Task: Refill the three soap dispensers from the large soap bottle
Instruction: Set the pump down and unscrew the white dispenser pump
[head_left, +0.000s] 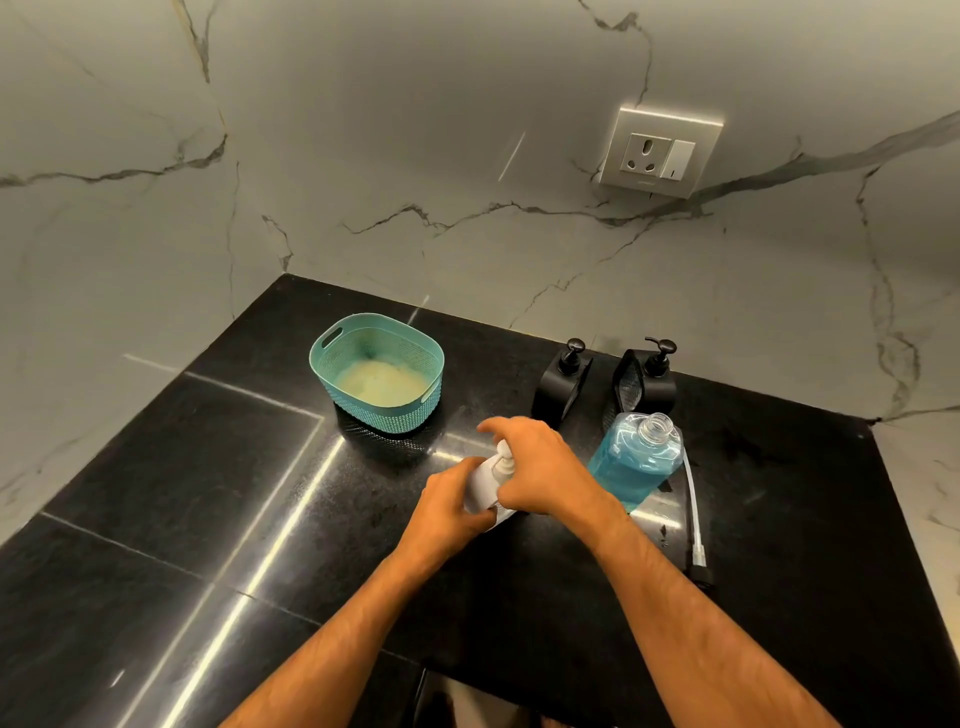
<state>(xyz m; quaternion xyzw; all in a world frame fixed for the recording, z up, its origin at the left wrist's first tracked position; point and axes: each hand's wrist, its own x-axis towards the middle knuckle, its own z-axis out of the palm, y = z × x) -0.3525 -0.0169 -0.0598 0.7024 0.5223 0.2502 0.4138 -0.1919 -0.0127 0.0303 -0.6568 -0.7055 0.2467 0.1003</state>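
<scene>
A small white soap dispenser (483, 480) stands on the black counter at the centre. My left hand (451, 501) grips its body from the left. My right hand (537, 465) grips its white pump top (504, 460), index finger lifted. Just to the right stands the large clear soap bottle (636, 457) holding blue soap, its neck uncapped. Its pump with a white tube (695, 512) lies on the counter beside it. Two black dispensers (563, 382) (652, 376) with pumps on stand behind, near the wall.
A teal plastic basket (378, 371) with something pale inside stands at the back left of the black counter (208, 493). A marble wall rises behind, with a power socket (660, 153) on it. The counter's front edge is near my forearms.
</scene>
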